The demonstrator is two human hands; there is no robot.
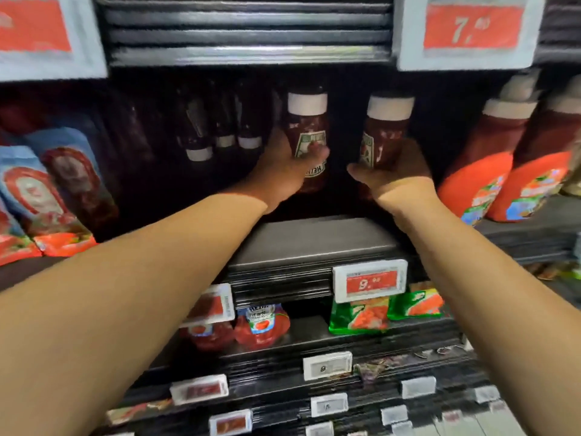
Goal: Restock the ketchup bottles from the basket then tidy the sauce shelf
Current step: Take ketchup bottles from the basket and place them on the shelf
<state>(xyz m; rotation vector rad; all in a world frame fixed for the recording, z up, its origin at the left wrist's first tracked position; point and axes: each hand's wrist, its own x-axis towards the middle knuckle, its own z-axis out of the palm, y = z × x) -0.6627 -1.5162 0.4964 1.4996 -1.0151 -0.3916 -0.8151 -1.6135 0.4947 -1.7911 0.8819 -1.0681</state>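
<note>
Both arms reach into a dark sauce shelf (308,240) at chest height. My left hand (284,171) grips a ketchup bottle (307,130) with a white cap on top and an upside-down label, held above the shelf board. My right hand (393,171) holds a second ketchup bottle (385,133) of the same kind from below and behind, a short gap to the right of the first. Several dark bottles (217,133) stand deep in the shelf to the left. No basket is in view.
Large red squeeze bottles (503,158) stand on the right of the shelf, red and blue pouches (41,196) on the left. A red price tag (370,283) hangs on the shelf edge. Below lie red bottles (261,325) and green packs (358,319).
</note>
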